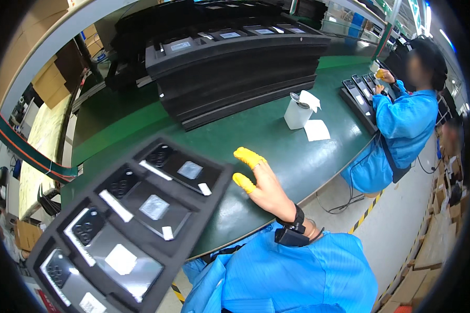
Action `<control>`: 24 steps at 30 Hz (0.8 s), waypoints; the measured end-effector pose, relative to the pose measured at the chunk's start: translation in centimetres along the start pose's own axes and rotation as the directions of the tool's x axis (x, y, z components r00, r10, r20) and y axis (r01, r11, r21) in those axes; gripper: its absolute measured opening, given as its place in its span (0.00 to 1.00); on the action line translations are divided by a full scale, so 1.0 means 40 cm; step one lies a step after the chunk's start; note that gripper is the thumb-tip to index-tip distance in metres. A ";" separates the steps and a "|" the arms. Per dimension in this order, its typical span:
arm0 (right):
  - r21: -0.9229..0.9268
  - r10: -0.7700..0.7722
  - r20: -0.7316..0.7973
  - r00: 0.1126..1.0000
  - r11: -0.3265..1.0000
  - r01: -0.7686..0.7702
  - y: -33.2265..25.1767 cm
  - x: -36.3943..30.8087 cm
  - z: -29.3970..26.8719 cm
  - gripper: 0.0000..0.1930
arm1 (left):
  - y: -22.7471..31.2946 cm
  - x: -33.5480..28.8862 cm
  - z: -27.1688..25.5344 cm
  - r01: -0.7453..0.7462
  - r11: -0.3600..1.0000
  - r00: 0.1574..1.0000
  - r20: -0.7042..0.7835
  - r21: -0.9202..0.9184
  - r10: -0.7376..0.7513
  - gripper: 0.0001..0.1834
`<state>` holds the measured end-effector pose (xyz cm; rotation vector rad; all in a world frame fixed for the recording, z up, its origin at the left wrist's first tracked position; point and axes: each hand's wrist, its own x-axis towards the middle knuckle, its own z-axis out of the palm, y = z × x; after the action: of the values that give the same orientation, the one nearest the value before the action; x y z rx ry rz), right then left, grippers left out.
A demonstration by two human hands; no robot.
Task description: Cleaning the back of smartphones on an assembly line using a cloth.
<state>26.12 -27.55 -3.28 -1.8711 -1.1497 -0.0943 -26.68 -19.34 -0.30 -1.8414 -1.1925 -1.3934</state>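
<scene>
My right hand (269, 188) is over the green table with yellow finger cots on its thumb and fingertips. Its thumb and fingers are apart, and nothing is between them. Just left of it, a black foam tray (196, 237) reaches over the table's near edge. Lying in its slots are several dark smartphone-like panels, among them a glossy panel (107, 266) with a white label and camera rings, and a darker panel (162, 211) beyond it. White strips and small tabs are stuck on them. My left hand does not show.
A tall stack of black foam trays (240, 78) stands at the back. Right of it are a white cup (296, 115) and a white paper (317, 130). A person in blue (407, 115) works at another tray (363, 107) on the far right.
</scene>
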 end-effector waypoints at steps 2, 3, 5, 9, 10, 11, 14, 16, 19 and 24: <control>-0.009 0.061 -0.027 0.998 0.998 -0.061 0.014 -0.004 0.004 0.22 | -0.008 -0.029 0.038 -0.050 0.992 0.984 0.165 -0.115 0.069 0.10; -0.008 0.112 -0.047 0.993 0.994 -0.112 0.022 -0.009 0.000 0.22 | -0.004 -0.032 0.063 0.000 0.985 0.962 0.270 -0.173 0.047 0.11; -0.067 0.158 -0.176 0.972 0.983 -0.172 0.043 -0.027 -0.022 0.20 | 0.028 -0.041 0.106 0.220 0.938 0.865 0.499 -0.267 -0.061 0.13; 0.244 0.415 -0.343 0.843 0.906 -0.347 0.113 -0.107 -0.106 0.14 | 0.110 0.006 0.227 0.722 0.629 0.486 0.858 -0.287 -0.166 0.17; 0.160 0.377 -0.382 0.844 0.926 -0.341 0.130 -0.133 -0.128 0.13 | 0.130 0.014 0.261 0.794 0.543 0.406 0.904 -0.275 -0.135 0.18; 0.114 0.361 -0.417 0.834 0.931 -0.346 0.129 -0.147 -0.146 0.12 | 0.138 0.007 0.280 0.834 0.485 0.354 0.929 -0.264 -0.103 0.19; 0.045 0.391 -0.471 0.791 0.906 -0.421 0.140 -0.178 -0.186 0.12 | 0.328 0.099 0.346 0.857 0.514 0.154 0.971 -0.039 -0.182 0.24; -0.161 0.305 -0.437 0.846 0.899 -0.407 0.131 -0.150 -0.232 0.13 | 0.180 0.007 0.420 0.535 0.836 0.267 0.963 -0.120 -0.033 0.18; -0.432 0.027 -0.412 0.911 0.875 -0.221 0.108 -0.082 -0.283 0.13 | 0.290 0.114 0.451 0.228 0.925 0.563 0.817 -0.304 0.129 0.16; -0.260 -0.228 -0.068 0.971 0.944 0.203 0.007 0.099 -0.256 0.11 | 0.457 0.303 0.478 0.004 0.879 0.563 0.728 -0.476 0.391 0.16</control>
<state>32.31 -32.36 4.44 -1.9280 -1.3209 -0.4697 -0.73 -8.16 6.59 -3.0329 -1.0156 -0.6513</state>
